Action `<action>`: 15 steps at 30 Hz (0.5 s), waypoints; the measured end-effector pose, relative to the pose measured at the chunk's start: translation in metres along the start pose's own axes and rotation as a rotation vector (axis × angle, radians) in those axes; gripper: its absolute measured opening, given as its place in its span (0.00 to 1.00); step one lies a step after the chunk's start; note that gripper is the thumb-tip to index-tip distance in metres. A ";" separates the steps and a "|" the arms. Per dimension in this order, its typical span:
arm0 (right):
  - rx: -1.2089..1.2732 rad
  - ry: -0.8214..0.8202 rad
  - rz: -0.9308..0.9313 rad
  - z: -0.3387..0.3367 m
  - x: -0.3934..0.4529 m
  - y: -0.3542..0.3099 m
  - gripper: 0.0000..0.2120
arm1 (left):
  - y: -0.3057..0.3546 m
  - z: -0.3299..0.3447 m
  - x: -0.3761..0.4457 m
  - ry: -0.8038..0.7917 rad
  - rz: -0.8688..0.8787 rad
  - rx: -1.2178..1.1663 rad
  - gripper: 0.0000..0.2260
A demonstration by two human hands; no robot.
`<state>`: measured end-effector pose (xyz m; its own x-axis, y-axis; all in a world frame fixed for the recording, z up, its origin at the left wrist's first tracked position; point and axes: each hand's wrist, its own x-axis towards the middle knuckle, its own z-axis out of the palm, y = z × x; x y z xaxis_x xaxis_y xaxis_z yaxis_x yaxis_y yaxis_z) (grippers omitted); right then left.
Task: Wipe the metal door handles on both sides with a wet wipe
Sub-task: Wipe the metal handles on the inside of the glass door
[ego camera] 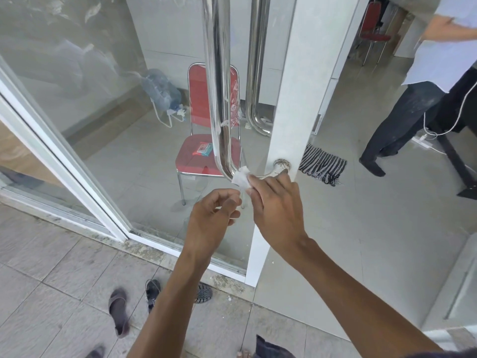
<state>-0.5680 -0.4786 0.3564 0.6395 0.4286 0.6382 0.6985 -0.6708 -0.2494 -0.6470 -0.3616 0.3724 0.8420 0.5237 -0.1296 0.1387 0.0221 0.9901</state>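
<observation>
A tall polished metal handle (218, 81) runs down the near side of the glass door and bends at its foot into a round mount (281, 165) on the white door frame. My right hand (277, 206) presses a white wet wipe (240, 178) round that lower bend. Just below and left, my left hand (214, 215) has its fingers curled and pinches a hanging corner of the wipe. A second metal handle (256, 73) shows through the glass on the far side of the door.
Behind the glass a red chair (206, 153) holds a pack of wipes (202, 149). A striped mat (322, 165) lies on the floor inside. A person (413, 99) stands at the right. Sandals (118, 311) lie on the tiles near my feet.
</observation>
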 end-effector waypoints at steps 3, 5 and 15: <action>-0.012 0.056 0.044 -0.002 0.003 0.006 0.08 | -0.001 -0.003 0.003 0.004 -0.005 0.003 0.05; -0.019 0.083 0.071 -0.001 0.003 0.005 0.06 | -0.002 -0.005 0.004 0.008 -0.009 -0.004 0.05; -0.094 0.100 0.120 0.004 0.005 0.012 0.05 | -0.002 -0.014 0.012 0.003 0.005 0.001 0.05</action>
<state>-0.5551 -0.4822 0.3534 0.6779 0.2833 0.6784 0.5832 -0.7690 -0.2616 -0.6444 -0.3438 0.3693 0.8413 0.5260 -0.1249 0.1356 0.0184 0.9906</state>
